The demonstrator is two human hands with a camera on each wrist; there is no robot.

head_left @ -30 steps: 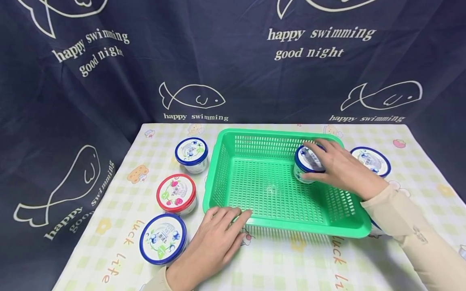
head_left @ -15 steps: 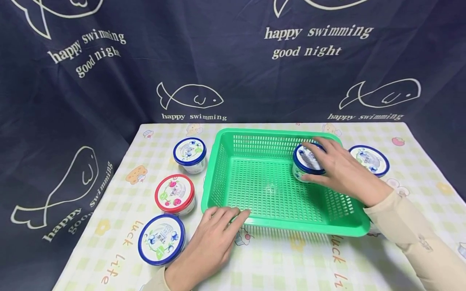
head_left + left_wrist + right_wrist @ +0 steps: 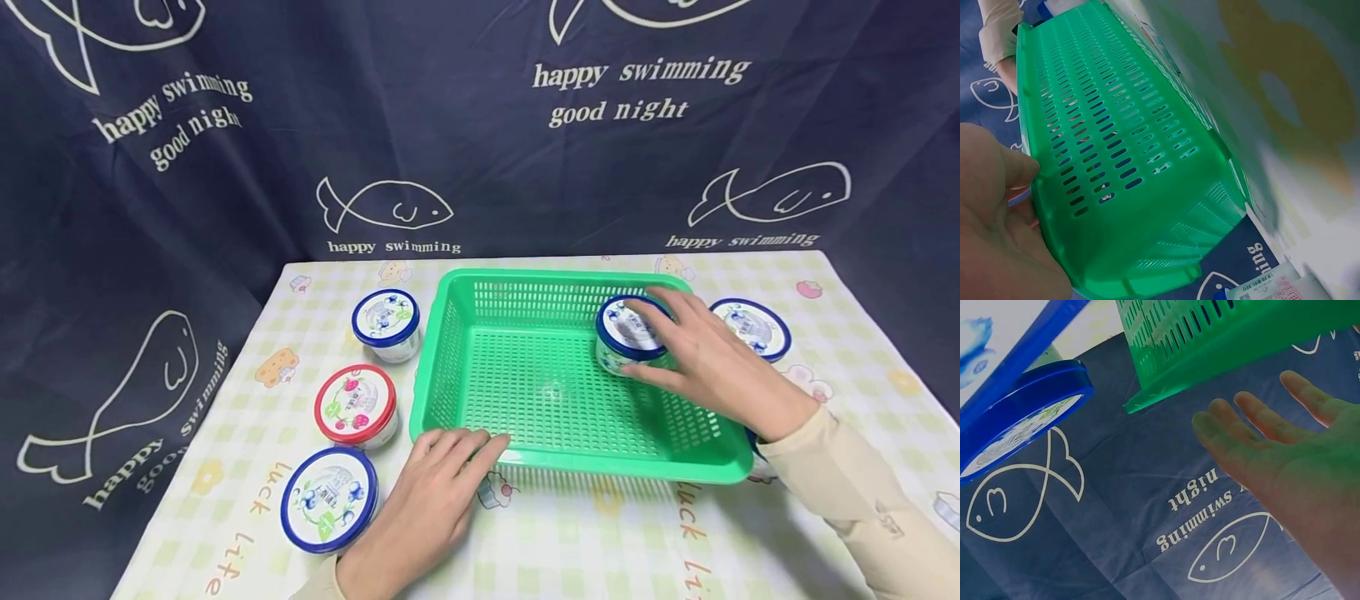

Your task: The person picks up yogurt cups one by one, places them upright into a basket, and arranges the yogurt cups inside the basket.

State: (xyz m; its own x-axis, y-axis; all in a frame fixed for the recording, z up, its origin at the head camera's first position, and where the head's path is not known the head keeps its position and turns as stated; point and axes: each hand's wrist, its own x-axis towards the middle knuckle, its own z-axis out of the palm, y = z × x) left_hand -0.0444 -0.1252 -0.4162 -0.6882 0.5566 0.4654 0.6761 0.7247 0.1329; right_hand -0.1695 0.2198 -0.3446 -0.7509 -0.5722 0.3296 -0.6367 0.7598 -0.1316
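Note:
A green plastic basket [image 3: 555, 460] stands on the table. Inside its right end sits a blue-lidded tub [image 3: 632, 327] with blueberries on the lid. My right hand [image 3: 708, 367] is at this tub's right side, index finger over the lid and thumb near its front. In the right wrist view the fingers of the right hand [image 3: 1297, 434] are spread and fairly straight. My left hand [image 3: 423, 500] holds the basket's near left rim, its fingers bent over the edge. From the left wrist, that hand [image 3: 997, 212] is seen against the rim of the basket [image 3: 1122, 150].
Left of the basket stand a blue-lidded tub [image 3: 386, 321], a red-lidded tub [image 3: 356, 404] and a larger blue-lidded tub [image 3: 328, 500]. To its right is another blue-lidded tub [image 3: 752, 329]; one more [image 3: 761, 462] is mostly hidden by the right sleeve. A dark curtain [image 3: 495, 150] hangs behind.
My right hand has loosened from the tub in the basket and shifted slightly right and down. The left hand stays at the rim. The view has shifted a little.

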